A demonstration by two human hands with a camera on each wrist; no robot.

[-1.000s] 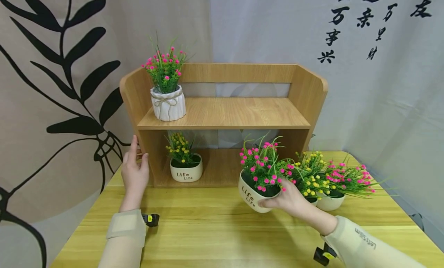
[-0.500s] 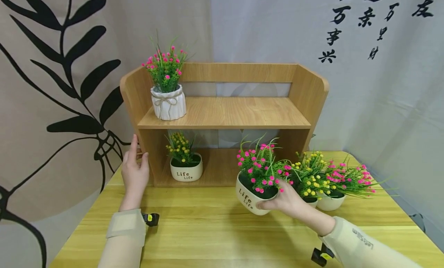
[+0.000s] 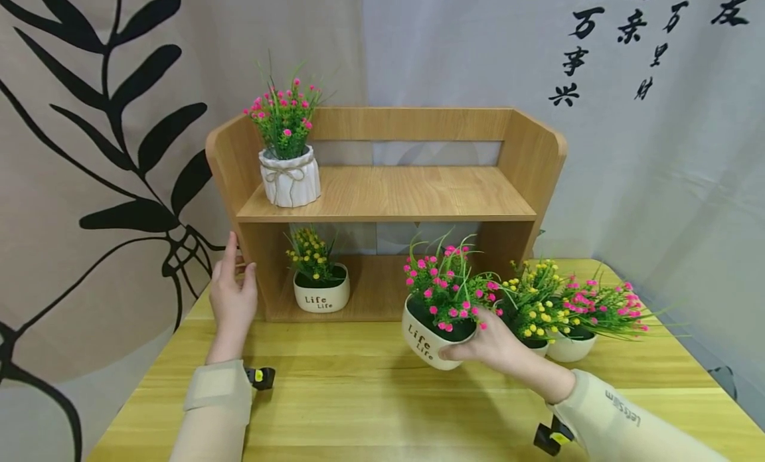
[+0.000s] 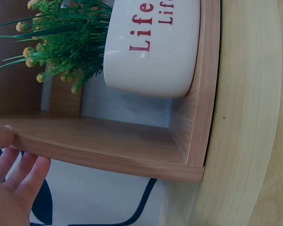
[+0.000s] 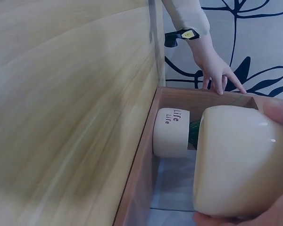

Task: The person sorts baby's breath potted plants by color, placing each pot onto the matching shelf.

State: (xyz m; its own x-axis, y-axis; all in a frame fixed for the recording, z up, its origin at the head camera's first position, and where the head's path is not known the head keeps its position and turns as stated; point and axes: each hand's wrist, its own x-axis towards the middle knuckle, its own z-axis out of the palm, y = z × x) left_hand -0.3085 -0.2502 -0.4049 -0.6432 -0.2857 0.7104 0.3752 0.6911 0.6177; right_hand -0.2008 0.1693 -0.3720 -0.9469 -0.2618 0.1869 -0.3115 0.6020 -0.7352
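Wood-grained and light brown, a two-tier shelf [image 3: 385, 218] stands toward the back edge of the tabletop [image 3: 335, 395] in the head view. The left hand [image 3: 234, 299] rests against its left side panel [image 3: 236, 160], thumb spread, index finger pointing up, nothing held. The right hand [image 3: 493, 346] grasps a pink-flowered potted plant [image 3: 443, 306] by its cream pot [image 3: 422, 336], thumb on the near side; the pot is tilted and held above the tabletop, in front of the lower tier [image 3: 379, 289] toward its right end. A yellow-flowered potted plant [image 3: 319, 274] in a "Life" pot stands near the lower tier's left end, and a pink-flowered plant in a white, twine-tied pot [image 3: 289, 178] stands at the left end of the upper tier [image 3: 412, 190]. Near the tabletop's right edge, a yellow-flowering plant [image 3: 536, 306] and a pink-flowering plant [image 3: 600, 309] sit side by side, their foliage overlapping.

The left wrist view shows the left hand's thumb at the side panel's front edge and the other fingers along its outer face. Just inside, the "Life" pot sits on the lower tier, apart from the panel.

In the right wrist view, the grasped pot fills the near right, fingers against it on two sides, partly hiding the yellow-flowered plant; beyond, the left hand's fingers touch the side panel.
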